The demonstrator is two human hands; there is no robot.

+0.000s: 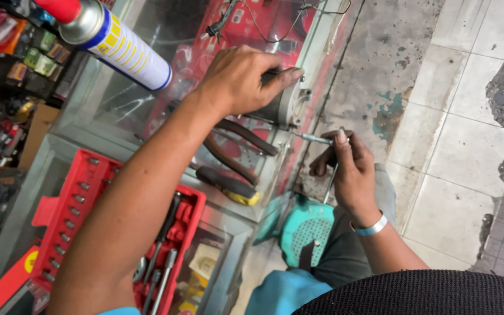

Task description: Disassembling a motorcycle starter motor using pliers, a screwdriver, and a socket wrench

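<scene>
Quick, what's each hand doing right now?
Left hand: closed over a grey metal motor-like part on the glass counter.
Right hand: closed on a slim metal socket wrench pointed at that part.

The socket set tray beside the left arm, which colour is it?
Red tray, clearest in the head view.

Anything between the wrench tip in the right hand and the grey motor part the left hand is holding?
Nothing visible. The right hand holds the metal wrench with its tip pointing at the grey motor part, gripped by the left hand. The pliers lie lower, outside that gap.
</scene>
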